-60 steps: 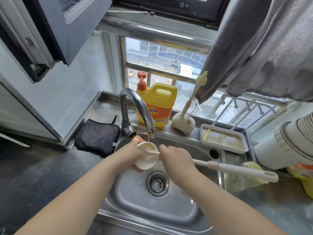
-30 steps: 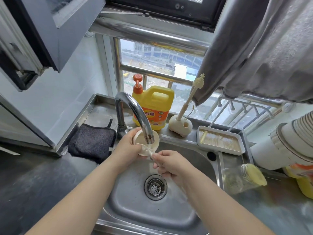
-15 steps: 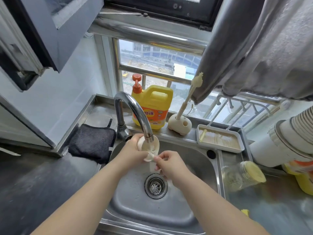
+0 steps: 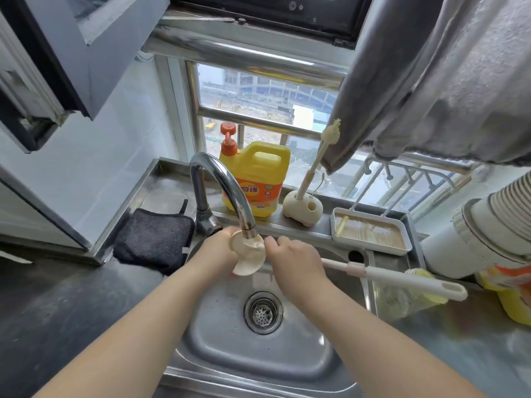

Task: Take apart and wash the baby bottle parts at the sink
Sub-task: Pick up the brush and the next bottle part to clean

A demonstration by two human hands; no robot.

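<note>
Now mid-scrub: your left hand [image 4: 219,251] grips cream bottle cap [image 4: 247,255] at frame centre under tap spout [image 4: 248,226]; right hand [image 4: 296,261] curls round brush handle [image 4: 402,278]. Next, likely: rotate cap, rinse.

One sink [image 4: 201,349], one tap [image 4: 221,185], one soap jug [image 4: 255,179]. Two brushes: one [image 4: 316,165] upright, one [image 4: 402,278] held. One cloth [image 4: 152,239], one tray [image 4: 370,234].

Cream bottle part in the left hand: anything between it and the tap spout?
Nothing visible. The left hand holds the cream bottle part right under the tap spout, whose tip overlaps its upper rim. The right hand, gripping the long white brush, works from the side, not in between.
</note>
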